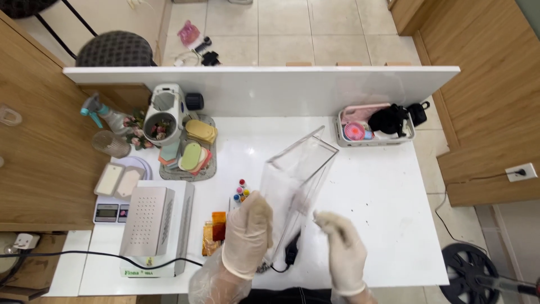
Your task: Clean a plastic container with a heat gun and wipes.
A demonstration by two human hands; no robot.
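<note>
My left hand [248,232], in a cream latex glove, grips the near left side of a tall clear plastic box [296,175] that is tipped away from me over the white table [371,191]. My right hand [341,243], also gloved, hovers at the box's near right corner with its fingers pinched together; whether it touches the box or holds anything is unclear. A black object with a cord [291,252] lies under the box's near end, between my hands.
Small coloured bottles [241,192] and orange packets [214,229] lie left of the box. A white perforated machine [153,225], a scale [113,194] and a tray of coloured moulds [191,151] fill the left side. A basket with a pink fan [374,125] stands back right.
</note>
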